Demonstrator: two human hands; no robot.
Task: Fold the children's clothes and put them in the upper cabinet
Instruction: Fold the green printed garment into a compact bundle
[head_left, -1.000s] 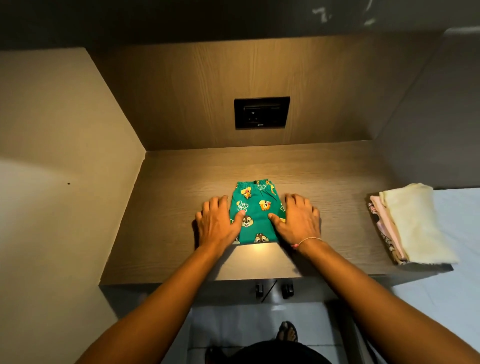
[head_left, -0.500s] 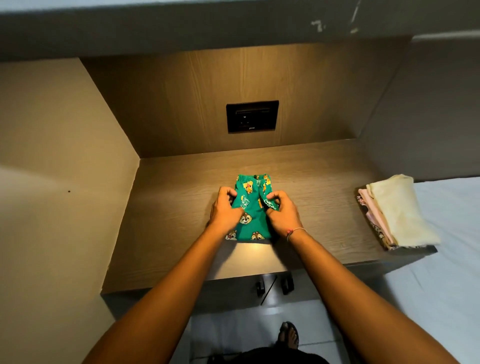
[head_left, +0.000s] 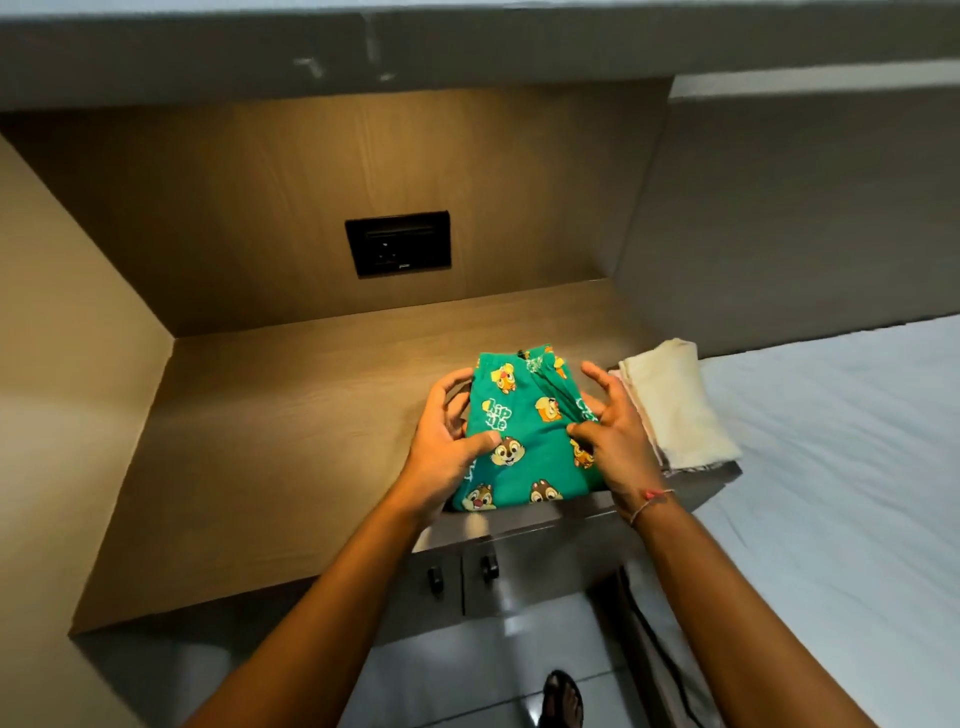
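- The green folded garment (head_left: 524, 436) is between my hands at the front edge of the wooden counter (head_left: 291, 441), just beside the cream stack (head_left: 675, 410).
- My left hand (head_left: 441, 447) grips its left side, thumb on top and fingers curled under.
- My right hand (head_left: 613, 441) pinches the right side with the thumb, the other fingers splayed.
- I'd press both thumbs down so the fold holds when I lift it.
- There is a black socket (head_left: 398, 243) behind and a white bed (head_left: 831, 467) to the right.

The left grip (head_left: 445, 457) covers the left edge of the green garment (head_left: 524, 415). The right grip (head_left: 615, 436) covers its right edge and part of the folded pile (head_left: 675, 410), whose lower layers cannot be told apart. The picture's bottom edge cuts off a sandalled foot (head_left: 561, 699).
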